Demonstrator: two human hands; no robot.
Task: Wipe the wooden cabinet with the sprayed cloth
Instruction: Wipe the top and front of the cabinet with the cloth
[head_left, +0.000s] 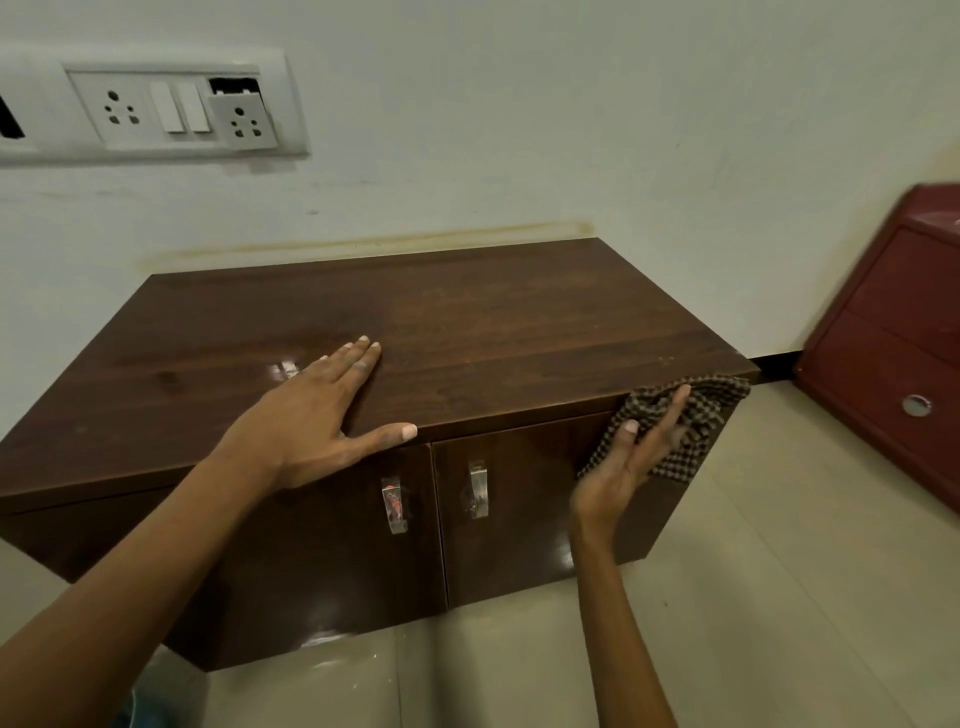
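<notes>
A dark wooden cabinet (493, 322) with two glossy doors and metal handles stands against a white wall. My left hand (317, 410) lies flat on its top near the front edge, fingers spread, thumb along the edge. My right hand (628, 457) presses a brown checked cloth (696, 415) against the upper right corner of the right door, just under the top's front edge. Part of the cloth is bunched under my fingers.
A switch and socket panel (171, 109) is on the wall at upper left, one socket hanging loose. A dark red plastic drawer unit (893, 332) stands on the tiled floor (779, 597) to the right of the cabinet.
</notes>
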